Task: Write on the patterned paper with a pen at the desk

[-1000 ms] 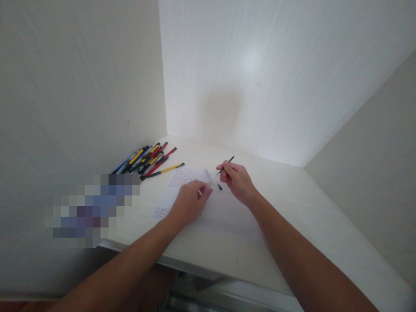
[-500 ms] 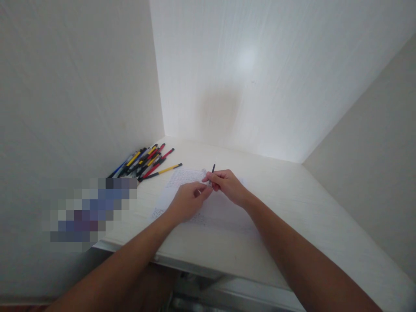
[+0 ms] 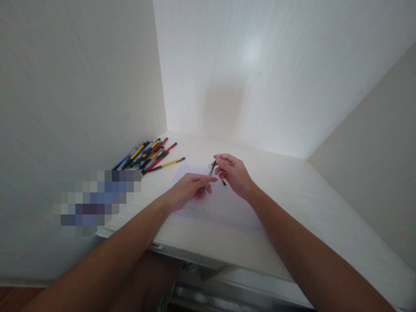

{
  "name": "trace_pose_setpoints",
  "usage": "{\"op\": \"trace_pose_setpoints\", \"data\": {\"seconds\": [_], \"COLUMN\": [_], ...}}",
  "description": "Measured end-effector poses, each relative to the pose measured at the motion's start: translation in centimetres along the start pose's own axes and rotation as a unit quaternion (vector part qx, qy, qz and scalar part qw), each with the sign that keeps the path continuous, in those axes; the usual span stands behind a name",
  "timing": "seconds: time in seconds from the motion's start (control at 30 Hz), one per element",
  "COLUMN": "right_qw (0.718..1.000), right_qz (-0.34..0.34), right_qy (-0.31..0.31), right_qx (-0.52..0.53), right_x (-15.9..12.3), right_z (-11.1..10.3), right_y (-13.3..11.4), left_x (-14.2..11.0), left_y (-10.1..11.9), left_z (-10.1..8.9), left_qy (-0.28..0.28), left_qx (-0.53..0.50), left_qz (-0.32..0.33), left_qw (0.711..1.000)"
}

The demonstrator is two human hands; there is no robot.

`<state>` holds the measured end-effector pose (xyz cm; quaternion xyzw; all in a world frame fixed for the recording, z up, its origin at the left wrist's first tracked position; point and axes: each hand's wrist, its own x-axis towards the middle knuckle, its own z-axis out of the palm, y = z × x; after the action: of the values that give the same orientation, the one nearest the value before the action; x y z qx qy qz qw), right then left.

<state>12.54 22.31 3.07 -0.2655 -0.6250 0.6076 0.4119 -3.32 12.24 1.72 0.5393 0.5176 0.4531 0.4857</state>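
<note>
Over the middle of the paper, my left hand (image 3: 190,190) is closed on the lower part of a slim pen (image 3: 213,166), which has a dark upper section and a pale lower one. The thumb and fingertips of my right hand (image 3: 236,172) pinch the pen's dark upper end. A small dark tip (image 3: 224,183) shows just under my right hand's fingers; whether it is held or lying on the sheet I cannot tell. Handwriting covers the top and bottom parts of the white paper (image 3: 227,206), which lies flat beneath both hands.
To the left, a pile of pens (image 3: 146,154) in yellow, red, blue and black lies against the side wall. One yellow and black pen (image 3: 169,164) points towards the paper. A blurred-out patch (image 3: 100,199) covers something nearer me. Walls enclose the white desk (image 3: 286,195) on three sides.
My right hand has risen slightly and moved away from my left, now pinching the pen's top end. My left hand has turned and closed round the lower part. The view has shifted a little.
</note>
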Motion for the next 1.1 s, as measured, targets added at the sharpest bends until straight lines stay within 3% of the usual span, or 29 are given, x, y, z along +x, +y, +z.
{"op": "trace_pose_setpoints", "data": {"seconds": [0.23, 0.5, 0.67, 1.1], "right_qw": [0.999, 0.997, 0.997, 0.998], "right_qz": [-0.034, -0.042, -0.044, -0.011], "right_qy": [0.007, -0.001, 0.017, -0.015], "right_qx": [-0.010, -0.059, -0.061, -0.063], "right_x": [-0.2, -0.3, -0.3, -0.8], "right_z": [0.1, 0.0, -0.2, 0.2], "right_y": [-0.5, -0.6, -0.4, -0.7], "left_x": [0.0, 0.5, 0.4, 0.3], "left_y": [0.2, -0.8, -0.6, -0.4], "left_z": [-0.1, -0.4, -0.3, -0.4], "left_qy": [-0.056, -0.064, -0.057, -0.055], "left_qx": [-0.001, -0.037, -0.020, 0.021], "left_qz": [0.018, 0.017, 0.021, 0.035], "left_qw": [0.998, 0.997, 0.998, 0.998]}}
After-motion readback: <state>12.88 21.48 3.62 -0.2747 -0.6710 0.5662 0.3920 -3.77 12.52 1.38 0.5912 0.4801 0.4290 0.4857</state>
